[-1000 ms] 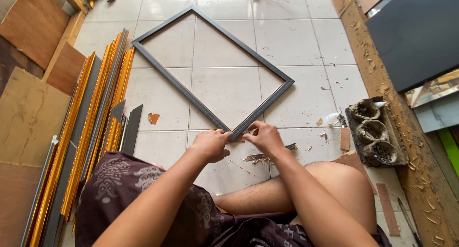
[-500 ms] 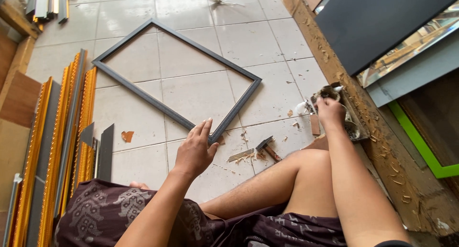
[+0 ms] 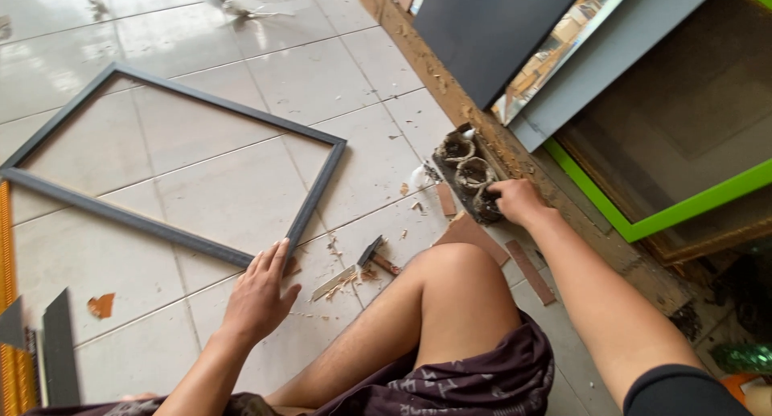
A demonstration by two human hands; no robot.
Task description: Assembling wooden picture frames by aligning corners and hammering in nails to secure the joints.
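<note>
Fingers (image 3: 269, 263) of the left hand (image 3: 259, 299) lie flat and slightly spread on the tiled floor (image 3: 241, 199), their tips touching the near corner of a dark grey picture frame (image 3: 315, 192); they grip nothing. The frame rests flat on the tiles in a diamond position, its near corner pointing at the seated person, its far sides running up and left away from that hand.

Right hand (image 3: 519, 201) reaches out to the right, fingers curled down into the nearest cup of a small dark tray (image 3: 450, 165) of three round cups (image 3: 473, 173); whether they pinch anything cannot be told, since the fingertips are hidden inside. The tray's long axis runs away from the person along a rough wooden beam (image 3: 434, 70), and the right hand alone is at it, the left well apart. The cups look grimy; their contents are too small to make out.

Between the two hands, just ahead of the raised bare knee (image 3: 454, 263), a small hammer (image 3: 371, 253) lies on the tiles among wood chips, beside a thin metal strip (image 3: 331, 284). A brown card scrap (image 3: 470, 232) lies near the tray. Orange and grey moulding lengths (image 3: 10, 303) line the left edge; a green-edged frame (image 3: 683, 207) and a dark panel (image 3: 498, 30) lean at right.
</note>
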